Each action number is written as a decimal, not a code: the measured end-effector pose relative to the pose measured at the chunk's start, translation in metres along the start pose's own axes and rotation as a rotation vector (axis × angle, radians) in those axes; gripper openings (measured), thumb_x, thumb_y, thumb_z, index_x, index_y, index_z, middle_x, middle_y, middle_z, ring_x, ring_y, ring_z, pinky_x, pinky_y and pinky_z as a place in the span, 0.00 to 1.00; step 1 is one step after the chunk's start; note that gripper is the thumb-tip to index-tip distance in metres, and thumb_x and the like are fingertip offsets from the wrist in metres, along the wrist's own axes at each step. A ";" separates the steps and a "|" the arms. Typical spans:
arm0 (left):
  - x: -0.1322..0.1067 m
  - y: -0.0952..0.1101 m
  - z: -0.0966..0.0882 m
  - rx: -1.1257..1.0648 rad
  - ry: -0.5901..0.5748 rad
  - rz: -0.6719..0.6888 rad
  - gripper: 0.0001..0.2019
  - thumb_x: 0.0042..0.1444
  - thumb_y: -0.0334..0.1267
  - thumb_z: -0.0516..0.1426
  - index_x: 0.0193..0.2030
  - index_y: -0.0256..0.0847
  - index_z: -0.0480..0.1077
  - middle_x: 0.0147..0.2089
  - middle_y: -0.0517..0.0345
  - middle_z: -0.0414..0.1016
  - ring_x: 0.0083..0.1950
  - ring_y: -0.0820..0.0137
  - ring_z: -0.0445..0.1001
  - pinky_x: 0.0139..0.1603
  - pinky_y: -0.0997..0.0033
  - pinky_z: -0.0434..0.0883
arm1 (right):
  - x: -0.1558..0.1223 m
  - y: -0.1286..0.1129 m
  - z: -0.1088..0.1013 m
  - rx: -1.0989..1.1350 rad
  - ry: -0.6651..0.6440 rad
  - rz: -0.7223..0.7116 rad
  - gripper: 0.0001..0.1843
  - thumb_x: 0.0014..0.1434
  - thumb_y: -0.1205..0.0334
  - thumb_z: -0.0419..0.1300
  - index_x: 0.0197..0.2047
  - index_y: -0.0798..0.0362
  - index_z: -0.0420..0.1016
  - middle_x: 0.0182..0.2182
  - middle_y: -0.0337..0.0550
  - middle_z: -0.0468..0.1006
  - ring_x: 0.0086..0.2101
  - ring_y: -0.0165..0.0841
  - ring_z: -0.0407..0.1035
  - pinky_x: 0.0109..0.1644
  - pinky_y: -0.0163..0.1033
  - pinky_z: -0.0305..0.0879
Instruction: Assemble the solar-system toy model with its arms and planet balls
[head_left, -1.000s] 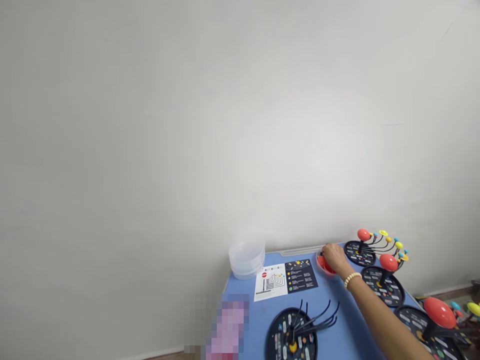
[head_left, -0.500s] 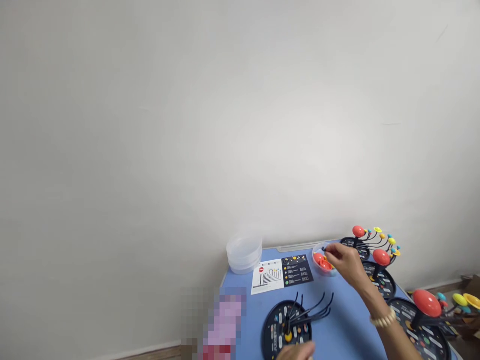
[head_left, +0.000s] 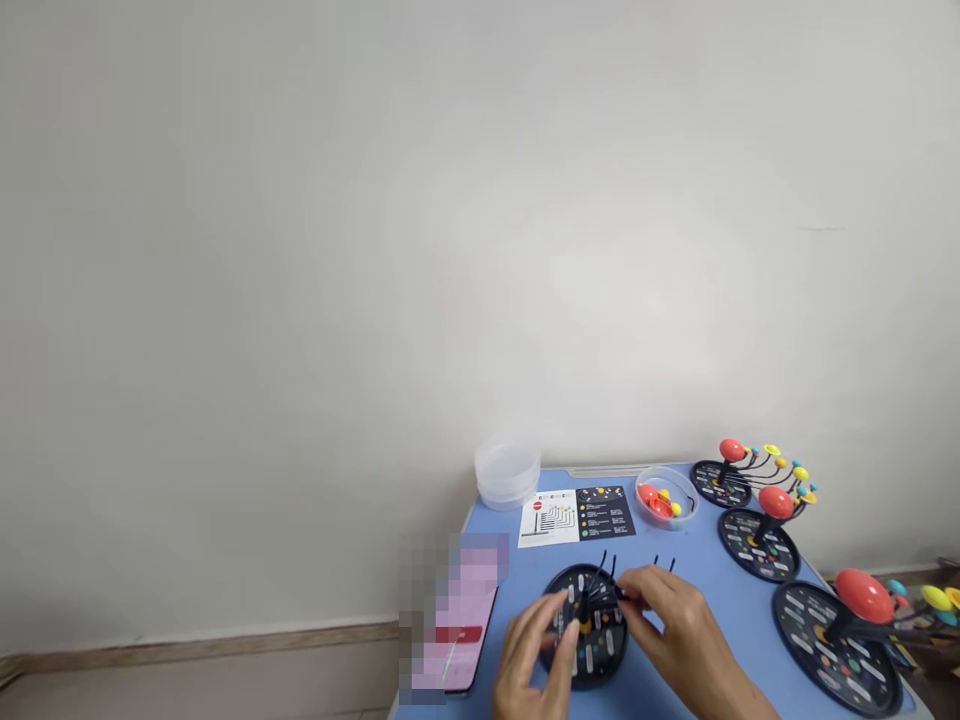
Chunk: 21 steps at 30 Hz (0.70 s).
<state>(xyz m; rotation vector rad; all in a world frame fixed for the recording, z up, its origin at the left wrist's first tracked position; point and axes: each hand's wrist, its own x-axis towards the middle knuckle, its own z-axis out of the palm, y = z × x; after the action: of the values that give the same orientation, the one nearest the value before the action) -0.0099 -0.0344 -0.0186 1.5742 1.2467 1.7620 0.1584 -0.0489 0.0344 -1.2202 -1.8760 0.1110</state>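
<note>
A round black model base (head_left: 595, 640) with several thin black arms rising from its middle lies on the blue table (head_left: 697, 570), near the front edge. My left hand (head_left: 534, 652) reaches in from below, its fingers curled on the base's left side by the central post. From the right, my right hand (head_left: 675, 622) has its fingertips pinched together at the black arms; what they hold is too small to make out. A clear bowl (head_left: 686, 488) with red and yellow balls stands behind, out of reach of both hands.
A printed instruction sheet (head_left: 577, 515) lies behind the base. Stacked clear bowls (head_left: 508, 470) stand at the back left corner. Three finished models with red balls (head_left: 731, 470) (head_left: 763, 535) (head_left: 851, 620) line the right side. A pink blurred flat object (head_left: 461, 620) lies at the left edge.
My right hand drew back from the bowl of balls to the black base in front. My left hand came up from below onto the base. The view tilted down slightly.
</note>
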 end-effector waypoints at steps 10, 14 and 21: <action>0.021 -0.007 0.019 -0.035 -0.157 -0.023 0.11 0.53 0.45 0.61 0.37 0.42 0.80 0.37 0.50 0.83 0.36 0.62 0.81 0.34 0.69 0.80 | 0.019 0.001 0.018 -0.196 -0.129 -0.066 0.12 0.63 0.71 0.51 0.40 0.51 0.75 0.31 0.42 0.75 0.30 0.31 0.70 0.33 0.31 0.63; 0.024 -0.008 0.021 -0.065 -0.148 -0.041 0.12 0.52 0.48 0.61 0.32 0.41 0.80 0.33 0.52 0.83 0.33 0.63 0.81 0.34 0.70 0.80 | 0.023 0.001 0.018 -0.207 -0.174 -0.070 0.12 0.64 0.70 0.51 0.36 0.51 0.76 0.28 0.40 0.72 0.29 0.29 0.68 0.31 0.30 0.59; 0.027 -0.016 0.018 -0.183 -0.256 -0.190 0.16 0.49 0.51 0.63 0.35 0.40 0.81 0.34 0.53 0.83 0.31 0.64 0.81 0.32 0.73 0.79 | 0.031 -0.007 0.015 -0.269 -0.287 0.004 0.12 0.61 0.73 0.54 0.33 0.51 0.76 0.27 0.38 0.72 0.27 0.27 0.66 0.29 0.30 0.54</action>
<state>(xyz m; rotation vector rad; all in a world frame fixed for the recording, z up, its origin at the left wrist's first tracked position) -0.0029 0.0009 -0.0195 1.4699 1.0435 1.4602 0.1388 -0.0231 0.0471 -1.4511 -2.1911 0.0373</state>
